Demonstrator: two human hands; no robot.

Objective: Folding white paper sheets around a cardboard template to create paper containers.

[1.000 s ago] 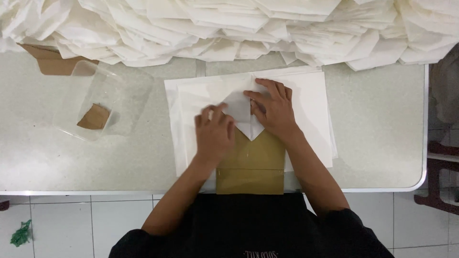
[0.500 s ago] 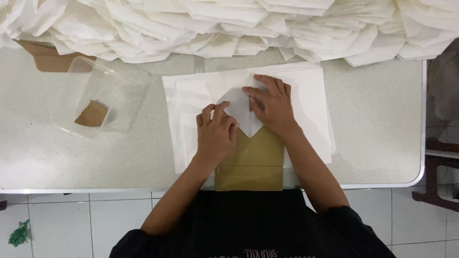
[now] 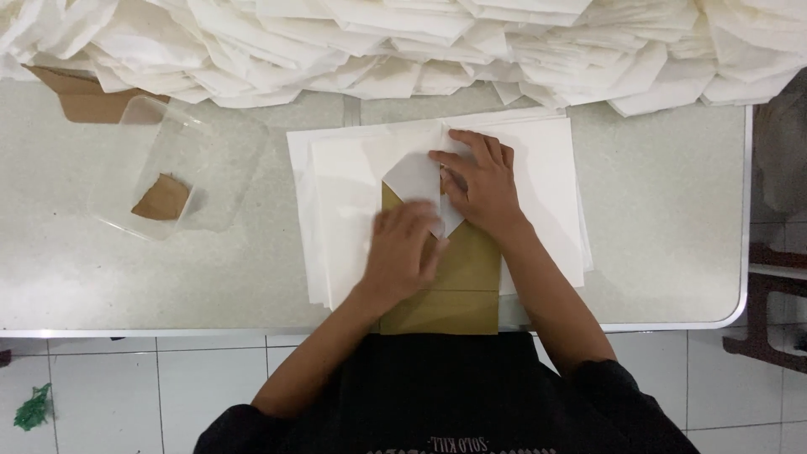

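A stack of white paper sheets (image 3: 353,181) lies on the table in front of me. On it rests an olive-brown rectangular piece (image 3: 458,290) reaching to the table's near edge. A white sheet is folded over its top into a pointed flap (image 3: 416,178). My right hand (image 3: 481,187) presses flat on the flap's right side. My left hand (image 3: 403,252), blurred, lies over the lower left of the fold and the brown piece.
A long heap of folded white paper pieces (image 3: 420,50) fills the table's far side. A clear plastic tub (image 3: 181,172) with a brown scrap inside stands at the left, near a brown cardboard piece (image 3: 84,97). The table edge (image 3: 744,252) is on the right.
My left hand has slid down and toward me along the fold. My right hand stays pressing the flap. The view has shifted slightly.
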